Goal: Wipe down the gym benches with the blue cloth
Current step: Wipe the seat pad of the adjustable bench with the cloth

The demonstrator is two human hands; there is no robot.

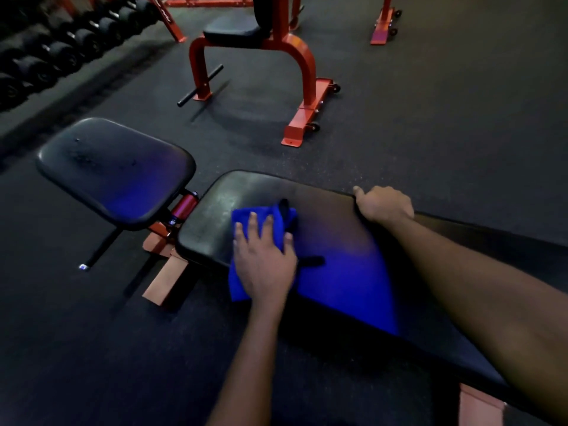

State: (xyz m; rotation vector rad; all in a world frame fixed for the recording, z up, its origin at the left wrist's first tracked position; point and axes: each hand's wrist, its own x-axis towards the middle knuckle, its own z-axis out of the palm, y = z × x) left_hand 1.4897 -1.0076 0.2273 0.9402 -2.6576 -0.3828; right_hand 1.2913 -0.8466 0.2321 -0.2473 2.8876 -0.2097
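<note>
Your left hand [265,259] lies flat with fingers spread, pressing the blue cloth [246,218] onto the worktop [215,210], the long black back pad of the gym bench. The cloth sits near the pad's rounded end, and its lower part hangs over the near edge. Your right hand [385,204] grips the far edge of the same pad, fingers curled over the rim and thumb pointing along it. The black seat pad [116,170] sits just beyond the rounded end, joined by a red frame [184,207]. Farther off on the rubber floor [445,118] stand a second red-framed bench [233,29] and, at left, a dumbbell rack [61,50].
</note>
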